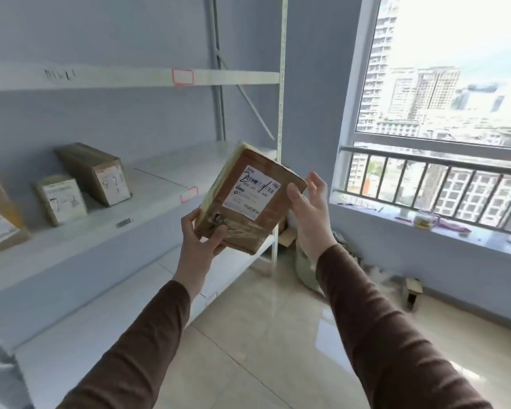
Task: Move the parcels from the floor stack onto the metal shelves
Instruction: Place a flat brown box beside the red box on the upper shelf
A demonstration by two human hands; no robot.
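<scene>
Parcel: brown taped cardboard parcel with white label, tilted, held in mid-air between both hands.
Left hand: grips its lower corner.
Right hand: fingers spread wide beside its right edge.
Shelves: pale grey metal shelves left of the hands, three boxes on them.
Floor: glossy beige tiled floor below the hands.
Window: railed window to the right.

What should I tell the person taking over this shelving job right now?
Left hand grips the bottom corner of a taped brown parcel, held tilted in the air in front of the middle shelf. Right hand is open, its thumb at the parcel's right edge.
Done: three parcels stand on that shelf, to the left.
Left: set this parcel on the shelf. The floor stack is out of view, so the remaining count is unknown.
</scene>
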